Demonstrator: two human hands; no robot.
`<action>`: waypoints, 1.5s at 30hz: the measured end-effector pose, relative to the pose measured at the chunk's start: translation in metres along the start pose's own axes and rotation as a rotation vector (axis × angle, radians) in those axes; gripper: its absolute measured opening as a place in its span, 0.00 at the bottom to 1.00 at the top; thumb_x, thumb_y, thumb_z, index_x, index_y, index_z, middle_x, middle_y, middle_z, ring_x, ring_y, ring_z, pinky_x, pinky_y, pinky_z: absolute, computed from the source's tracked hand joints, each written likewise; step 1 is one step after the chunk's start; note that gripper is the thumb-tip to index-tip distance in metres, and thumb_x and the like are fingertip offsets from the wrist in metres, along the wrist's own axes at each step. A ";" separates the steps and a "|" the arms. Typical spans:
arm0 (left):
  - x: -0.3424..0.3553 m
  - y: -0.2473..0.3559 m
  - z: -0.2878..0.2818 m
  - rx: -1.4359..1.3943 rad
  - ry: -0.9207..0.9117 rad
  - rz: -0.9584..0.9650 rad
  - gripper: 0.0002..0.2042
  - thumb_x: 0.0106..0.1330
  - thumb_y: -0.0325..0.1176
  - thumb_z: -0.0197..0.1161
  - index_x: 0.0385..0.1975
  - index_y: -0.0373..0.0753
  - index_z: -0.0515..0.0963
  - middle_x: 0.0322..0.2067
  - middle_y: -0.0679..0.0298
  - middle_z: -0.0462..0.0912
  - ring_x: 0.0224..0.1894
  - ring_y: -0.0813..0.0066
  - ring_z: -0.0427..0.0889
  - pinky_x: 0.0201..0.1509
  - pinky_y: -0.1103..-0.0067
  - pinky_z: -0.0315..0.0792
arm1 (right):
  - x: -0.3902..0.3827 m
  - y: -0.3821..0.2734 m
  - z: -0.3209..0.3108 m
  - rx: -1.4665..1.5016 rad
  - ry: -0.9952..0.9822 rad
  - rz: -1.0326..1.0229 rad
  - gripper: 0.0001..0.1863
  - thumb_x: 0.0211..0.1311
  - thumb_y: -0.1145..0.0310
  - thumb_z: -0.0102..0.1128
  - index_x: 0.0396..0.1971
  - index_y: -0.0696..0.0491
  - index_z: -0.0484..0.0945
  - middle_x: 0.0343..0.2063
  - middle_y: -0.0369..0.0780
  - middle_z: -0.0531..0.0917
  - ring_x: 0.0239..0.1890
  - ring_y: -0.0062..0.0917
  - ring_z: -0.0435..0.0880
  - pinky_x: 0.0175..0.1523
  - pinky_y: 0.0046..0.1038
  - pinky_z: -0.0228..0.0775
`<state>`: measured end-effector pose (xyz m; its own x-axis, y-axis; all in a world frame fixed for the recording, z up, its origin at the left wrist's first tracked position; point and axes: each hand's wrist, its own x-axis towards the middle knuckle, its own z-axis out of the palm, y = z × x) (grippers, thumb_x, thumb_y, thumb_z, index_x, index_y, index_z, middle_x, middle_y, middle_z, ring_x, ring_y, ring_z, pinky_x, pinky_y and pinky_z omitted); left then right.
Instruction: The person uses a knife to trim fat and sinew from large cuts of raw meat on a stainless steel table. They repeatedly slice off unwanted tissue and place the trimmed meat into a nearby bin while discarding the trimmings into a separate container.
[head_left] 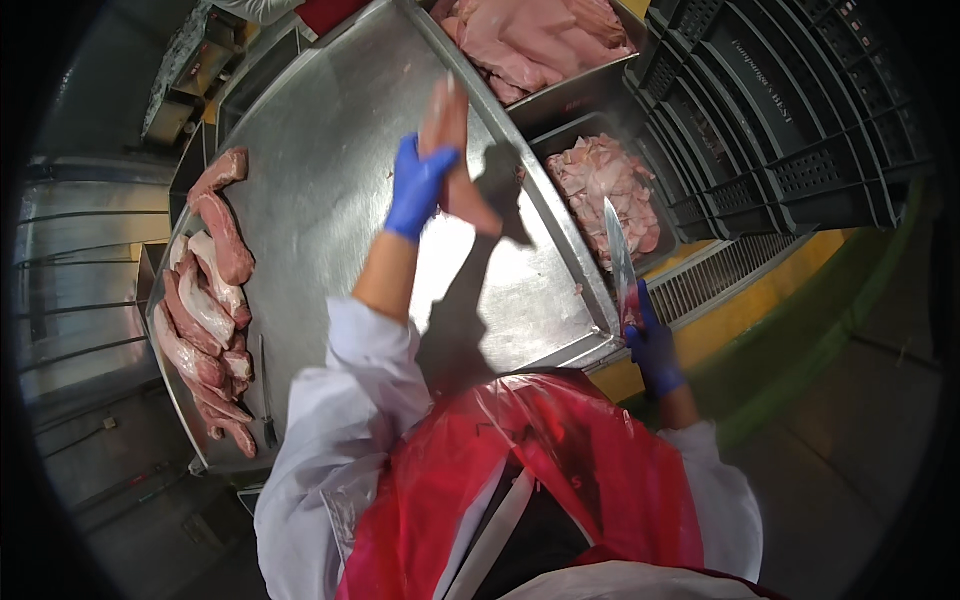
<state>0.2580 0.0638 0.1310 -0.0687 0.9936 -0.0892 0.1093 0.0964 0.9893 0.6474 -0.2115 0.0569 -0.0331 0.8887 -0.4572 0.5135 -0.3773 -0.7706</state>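
My left hand [420,180], in a blue glove, is closed round a long pink piece of meat [455,180] held over the steel work table [330,230]. My right hand [650,340], also gloved in blue, grips a long knife [620,255] beside the table’s right edge, blade pointing away from me. Past that edge, a dark tub [667,243] holds pale meat trimmings [595,190]. Several long cuts of meat [215,320] lie piled along the table’s left side, with a thin metal tool [267,400] beside them.
At the back right stands a steel bin [580,90] piled with larger pink meat pieces. Grey plastic crates [760,120] stand along the right, above a metal grate [730,280] and yellow structure. A person’s sleeve [255,10] shows at the top.
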 end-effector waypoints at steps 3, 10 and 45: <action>0.096 0.084 0.017 0.062 0.040 0.153 0.33 0.55 0.45 0.74 0.53 0.27 0.73 0.44 0.52 0.82 0.42 0.67 0.82 0.43 0.71 0.78 | -0.003 -0.011 -0.004 0.007 -0.010 0.012 0.43 0.67 0.65 0.52 0.79 0.35 0.44 0.30 0.49 0.84 0.29 0.36 0.86 0.36 0.33 0.76; 0.223 0.082 0.032 0.385 0.262 0.331 0.31 0.61 0.55 0.69 0.45 0.27 0.79 0.35 0.52 0.85 0.35 0.58 0.85 0.40 0.66 0.78 | -0.037 -0.012 -0.008 0.024 0.089 0.144 0.43 0.66 0.72 0.52 0.79 0.35 0.46 0.25 0.43 0.82 0.23 0.26 0.80 0.32 0.30 0.75; -0.676 -0.233 -0.444 1.291 0.649 -0.795 0.26 0.54 0.38 0.71 0.53 0.36 0.74 0.53 0.44 0.76 0.55 0.41 0.76 0.58 0.55 0.73 | 0.118 -0.162 0.272 0.261 -0.530 -0.168 0.46 0.70 0.79 0.50 0.79 0.30 0.41 0.25 0.34 0.76 0.20 0.16 0.73 0.23 0.21 0.71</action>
<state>-0.1612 -0.6558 0.0122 -0.8486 0.5182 -0.1063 0.5251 0.8495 -0.0511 0.3271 -0.1165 0.0075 -0.5519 0.7161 -0.4273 0.2394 -0.3547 -0.9038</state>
